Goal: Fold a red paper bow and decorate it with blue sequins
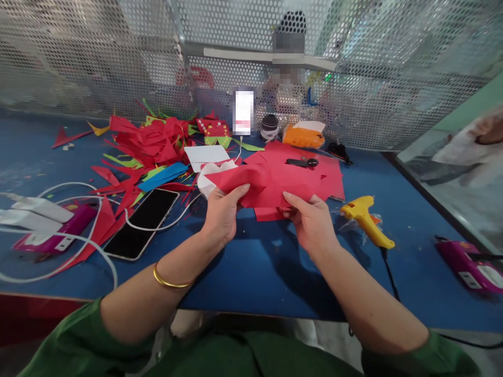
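Note:
A red sheet of paper or felt (pixel 255 180) stretches between my two hands above the blue table. My left hand (pixel 225 212) pinches its left part, thumb on top, and the sheet's pointed end curls up there. With thumb and fingers, my right hand (pixel 312 220) grips the lower right edge; some fingertips are hidden under the sheet. Beneath and behind it lie more red sheets (pixel 334 175), with a small black-handled tool (pixel 302 163) on them. White cut pieces (pixel 208 180) lie just beyond my left hand.
A yellow glue gun (pixel 367 221) lies right of my right hand, its cord running off the front edge. A phone (pixel 142 224), white cables (pixel 94 230) and a purple power strip (pixel 74 225) are at left. Red scraps (pixel 153 139) pile up behind. A perforated metal screen (pixel 236 31) bounds the back.

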`<state>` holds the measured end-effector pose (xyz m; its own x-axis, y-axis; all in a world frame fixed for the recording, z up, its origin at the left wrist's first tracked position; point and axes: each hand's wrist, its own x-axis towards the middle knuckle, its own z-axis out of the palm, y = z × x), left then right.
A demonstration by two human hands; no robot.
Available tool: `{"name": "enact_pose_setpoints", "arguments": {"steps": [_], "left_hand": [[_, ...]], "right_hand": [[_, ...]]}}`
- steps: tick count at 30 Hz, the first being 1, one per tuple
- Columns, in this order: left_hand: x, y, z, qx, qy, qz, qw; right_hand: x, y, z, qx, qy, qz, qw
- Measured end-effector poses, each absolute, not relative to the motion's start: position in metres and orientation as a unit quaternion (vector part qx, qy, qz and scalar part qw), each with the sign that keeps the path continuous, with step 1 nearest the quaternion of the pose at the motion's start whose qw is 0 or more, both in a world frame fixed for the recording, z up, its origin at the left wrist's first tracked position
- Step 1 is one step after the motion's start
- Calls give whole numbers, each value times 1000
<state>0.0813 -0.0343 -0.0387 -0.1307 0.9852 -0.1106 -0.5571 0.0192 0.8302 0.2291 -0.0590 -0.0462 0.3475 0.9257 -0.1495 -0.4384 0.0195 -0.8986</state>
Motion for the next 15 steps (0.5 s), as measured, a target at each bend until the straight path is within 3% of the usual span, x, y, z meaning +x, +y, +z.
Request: {"name": "enact_pose_setpoints", "arguments": {"steps": [15], "left_hand": [[74,-28,-33,295,358,649,603]], "right_hand": [[232,-58,-46,-496,-259,493,666]]}}
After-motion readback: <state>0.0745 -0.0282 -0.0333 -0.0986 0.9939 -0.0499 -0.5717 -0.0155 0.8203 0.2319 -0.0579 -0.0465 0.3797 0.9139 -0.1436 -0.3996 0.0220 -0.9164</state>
